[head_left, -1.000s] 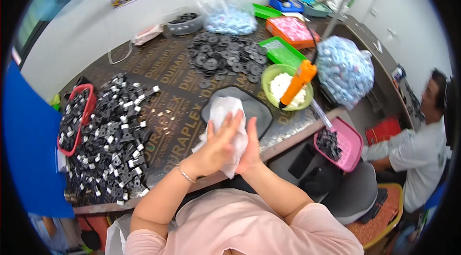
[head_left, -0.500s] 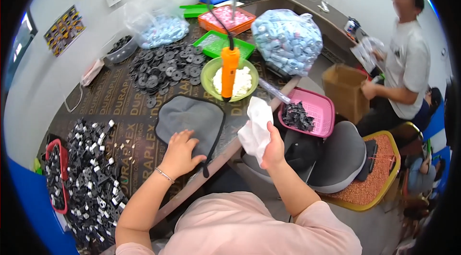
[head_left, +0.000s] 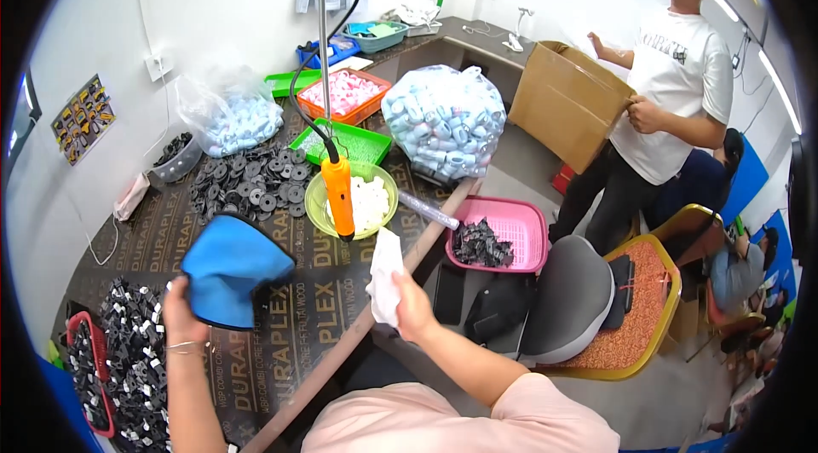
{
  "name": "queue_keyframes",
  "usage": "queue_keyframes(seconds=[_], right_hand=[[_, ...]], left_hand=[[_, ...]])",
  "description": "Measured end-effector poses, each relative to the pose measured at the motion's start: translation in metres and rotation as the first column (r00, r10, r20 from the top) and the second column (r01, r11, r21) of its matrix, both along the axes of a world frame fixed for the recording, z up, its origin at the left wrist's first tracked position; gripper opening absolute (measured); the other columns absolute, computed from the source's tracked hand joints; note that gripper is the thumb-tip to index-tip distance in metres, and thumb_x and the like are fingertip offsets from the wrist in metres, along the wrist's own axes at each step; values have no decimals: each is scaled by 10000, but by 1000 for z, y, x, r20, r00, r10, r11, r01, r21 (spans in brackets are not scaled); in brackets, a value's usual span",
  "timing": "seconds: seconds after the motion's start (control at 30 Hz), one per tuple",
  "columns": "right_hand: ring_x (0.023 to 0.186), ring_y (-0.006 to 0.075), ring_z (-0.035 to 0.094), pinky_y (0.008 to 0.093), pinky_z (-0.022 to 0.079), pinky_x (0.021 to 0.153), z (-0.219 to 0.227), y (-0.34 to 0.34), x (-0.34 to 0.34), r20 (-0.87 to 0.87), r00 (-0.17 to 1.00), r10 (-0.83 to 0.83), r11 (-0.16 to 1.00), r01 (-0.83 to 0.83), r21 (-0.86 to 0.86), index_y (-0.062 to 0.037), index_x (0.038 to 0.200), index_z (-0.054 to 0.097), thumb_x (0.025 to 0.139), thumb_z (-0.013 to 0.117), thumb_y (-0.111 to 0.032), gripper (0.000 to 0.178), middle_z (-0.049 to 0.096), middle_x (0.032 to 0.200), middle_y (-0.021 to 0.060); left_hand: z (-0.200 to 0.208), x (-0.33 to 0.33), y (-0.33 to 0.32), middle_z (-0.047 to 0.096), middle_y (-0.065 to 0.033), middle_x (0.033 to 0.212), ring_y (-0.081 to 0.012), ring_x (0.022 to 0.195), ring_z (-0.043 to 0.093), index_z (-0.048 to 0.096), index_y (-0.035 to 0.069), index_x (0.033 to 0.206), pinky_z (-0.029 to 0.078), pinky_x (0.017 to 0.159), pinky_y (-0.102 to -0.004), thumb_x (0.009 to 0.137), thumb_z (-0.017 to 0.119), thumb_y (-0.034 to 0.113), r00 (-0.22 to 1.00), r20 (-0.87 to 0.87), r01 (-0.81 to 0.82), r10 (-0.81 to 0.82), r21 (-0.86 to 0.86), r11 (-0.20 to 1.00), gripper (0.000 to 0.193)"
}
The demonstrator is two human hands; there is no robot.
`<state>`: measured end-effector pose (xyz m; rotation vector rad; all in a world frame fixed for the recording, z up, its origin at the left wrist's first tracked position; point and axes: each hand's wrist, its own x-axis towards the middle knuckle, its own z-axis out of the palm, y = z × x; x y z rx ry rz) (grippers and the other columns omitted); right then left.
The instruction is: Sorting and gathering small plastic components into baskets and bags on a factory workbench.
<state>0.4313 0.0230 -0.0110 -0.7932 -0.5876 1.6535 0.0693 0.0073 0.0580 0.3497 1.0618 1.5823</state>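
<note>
My left hand (head_left: 181, 313) grips the left edge of a blue cloth mat (head_left: 228, 270) with dark edging, lifted and tilted over the table. A crumpled white tissue (head_left: 386, 276) is held in my right hand (head_left: 414, 306), near the table's front edge. Just beyond the tissue hangs an orange electric screwdriver (head_left: 338, 196) on a black cable. Behind it stands a yellow-green bowl (head_left: 316, 207) of white parts. Black discs (head_left: 251, 183) lie in a pile past the mat. Nearer my left forearm is a heap of black and white parts (head_left: 136, 359).
A pink basket (head_left: 532, 231) with black pieces stands right of the table edge, by a grey chair (head_left: 567, 304). A bag of light-blue parts (head_left: 447, 121) sits at the far right corner. Beyond, a person (head_left: 673, 86) holds a cardboard box (head_left: 567, 103).
My left hand has taken hold of the mat, lifted it leftward and turned its blue side into view. The tissue stays in my right hand. The other person has raised the box.
</note>
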Motion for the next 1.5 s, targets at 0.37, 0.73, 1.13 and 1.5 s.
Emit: queue_keyframes(seconds=[0.37,0.73,1.13,1.5], right_hand=[[1386,326,169,636,63,1056,0,-1,-53,904,-265,-335,620,-785,0,-79,1392,334,815,473,-620,804,263,1458,182],[1352,284,268,548,241,1058,-13,29,-45,909,-57,-412,482,-861,165,-91,1339,415,874,523,-415,577,335,1434,120],[1268,324,398,495,365,978,-30,67,-43,885,82,-458,231,-950,208,-85,1265,494,819,584,-239,480,453,1343,141],[1368,293,235,470,173,1108,-2,73,-52,910,-1,-414,37,-999,16,-156,1390,353,887,519,-329,557,297,1461,97]], left_hand=[[-48,-134,-12,593,-109,1129,-250,987,591,502,21,1178,461,847,-388,896,504,505,848,-517,-281,116,-254,926,560],[-71,-86,4,107,-191,1507,-358,1399,51,388,63,1361,167,1097,-469,900,510,456,-62,-974,-336,-217,-185,924,617],[-39,-21,4,264,-147,1475,-326,1384,168,544,175,1257,84,1042,-633,869,468,558,-18,-841,-156,-541,-532,832,550],[-49,-39,3,250,-158,1477,-359,1382,152,520,174,1286,61,1044,-643,877,456,551,-235,-742,-111,-628,-621,776,560]])
